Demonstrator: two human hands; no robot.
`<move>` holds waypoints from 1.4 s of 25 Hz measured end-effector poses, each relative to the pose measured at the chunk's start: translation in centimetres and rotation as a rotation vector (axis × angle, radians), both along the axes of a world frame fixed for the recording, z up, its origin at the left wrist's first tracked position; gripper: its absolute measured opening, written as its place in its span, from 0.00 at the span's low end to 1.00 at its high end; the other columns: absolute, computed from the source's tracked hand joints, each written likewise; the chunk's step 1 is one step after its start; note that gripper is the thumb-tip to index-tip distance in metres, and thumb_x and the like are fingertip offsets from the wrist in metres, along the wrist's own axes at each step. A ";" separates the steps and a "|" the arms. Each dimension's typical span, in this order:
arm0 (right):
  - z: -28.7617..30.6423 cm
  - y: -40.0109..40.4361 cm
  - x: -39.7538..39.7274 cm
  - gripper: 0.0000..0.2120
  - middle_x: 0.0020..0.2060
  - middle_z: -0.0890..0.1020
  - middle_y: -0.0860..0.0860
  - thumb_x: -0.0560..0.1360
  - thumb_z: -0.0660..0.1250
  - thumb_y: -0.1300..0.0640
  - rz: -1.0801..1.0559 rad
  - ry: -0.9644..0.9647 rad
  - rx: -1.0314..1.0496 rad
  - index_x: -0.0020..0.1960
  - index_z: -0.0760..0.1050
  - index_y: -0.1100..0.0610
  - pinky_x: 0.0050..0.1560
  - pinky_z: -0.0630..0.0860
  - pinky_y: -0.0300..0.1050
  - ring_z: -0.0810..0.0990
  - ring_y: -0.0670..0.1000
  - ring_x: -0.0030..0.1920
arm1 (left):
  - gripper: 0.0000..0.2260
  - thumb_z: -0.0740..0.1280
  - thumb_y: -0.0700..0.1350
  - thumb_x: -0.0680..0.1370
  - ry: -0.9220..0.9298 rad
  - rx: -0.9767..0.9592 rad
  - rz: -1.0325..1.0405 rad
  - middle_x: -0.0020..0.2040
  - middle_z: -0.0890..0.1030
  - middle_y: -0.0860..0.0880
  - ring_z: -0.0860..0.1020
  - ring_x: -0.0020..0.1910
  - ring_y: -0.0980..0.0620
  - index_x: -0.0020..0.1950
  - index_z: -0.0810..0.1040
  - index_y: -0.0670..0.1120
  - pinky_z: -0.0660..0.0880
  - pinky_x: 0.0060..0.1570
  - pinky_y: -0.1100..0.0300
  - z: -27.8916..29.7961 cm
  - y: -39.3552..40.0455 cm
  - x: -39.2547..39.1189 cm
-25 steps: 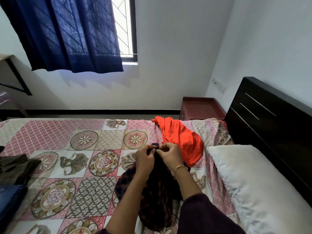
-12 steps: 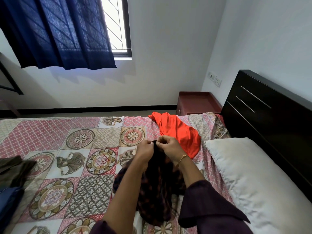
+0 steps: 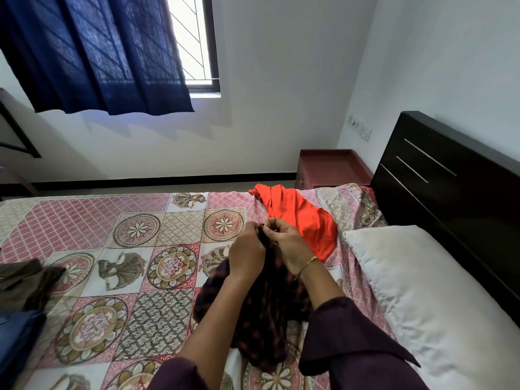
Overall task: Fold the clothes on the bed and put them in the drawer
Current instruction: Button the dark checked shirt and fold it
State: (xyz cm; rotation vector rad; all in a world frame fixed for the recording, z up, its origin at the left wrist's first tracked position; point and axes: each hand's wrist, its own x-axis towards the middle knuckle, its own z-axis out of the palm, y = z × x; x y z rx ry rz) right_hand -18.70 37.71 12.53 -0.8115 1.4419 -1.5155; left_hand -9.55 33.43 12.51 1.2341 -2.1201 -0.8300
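Note:
A dark garment with a reddish check pattern (image 3: 263,319) hangs bunched over the patterned bedspread (image 3: 92,223). My left hand (image 3: 246,254) and my right hand (image 3: 289,244) both pinch its top edge, close together above the bed. An orange garment (image 3: 302,218) lies unfolded on the bed just beyond my hands. At the left edge of the bed lie an olive-brown garment (image 3: 25,280) and a blue one (image 3: 17,342). A reddish-brown bedside cabinet (image 3: 329,167) stands past the far side of the bed.
A white pillow (image 3: 430,299) lies at the right against the dark headboard (image 3: 455,187). A window with a blue curtain (image 3: 92,52) is on the far wall. A dark table frame (image 3: 17,133) shows at the far left.
My hands stay together on the dark garment's top edge. The view has shifted slightly, so the bed and hands sit a little differently in frame.

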 end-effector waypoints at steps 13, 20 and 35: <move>-1.3 0.3 1.0 0.10 0.43 0.81 0.55 0.67 0.74 0.63 -0.398 0.417 -0.099 0.43 0.75 0.53 0.50 0.78 0.46 0.81 0.53 0.45 | 0.14 0.56 0.29 0.78 0.965 0.999 -0.200 0.42 0.84 0.46 0.82 0.40 0.53 0.55 0.78 0.41 0.79 0.40 0.64 1.8 -1.6 0.2; -0.5 0.0 -0.5 0.06 0.43 0.82 0.53 0.71 0.70 0.65 -0.370 0.335 -0.060 0.48 0.77 0.59 0.48 0.77 0.38 0.80 0.48 0.43 | 0.15 0.55 0.28 0.78 0.708 0.708 -0.222 0.48 0.81 0.47 0.80 0.45 0.54 0.56 0.78 0.39 0.76 0.43 0.68 1.9 -0.6 -0.5; 1.6 1.8 -3.4 0.12 0.37 0.84 0.53 0.77 0.56 0.72 0.056 -0.318 -0.149 0.49 0.77 0.65 0.42 0.80 0.36 0.84 0.47 0.38 | 0.08 0.61 0.36 0.79 0.515 0.474 -0.195 0.45 0.80 0.46 0.77 0.48 0.49 0.52 0.78 0.45 0.74 0.52 0.56 1.5 -0.7 -1.4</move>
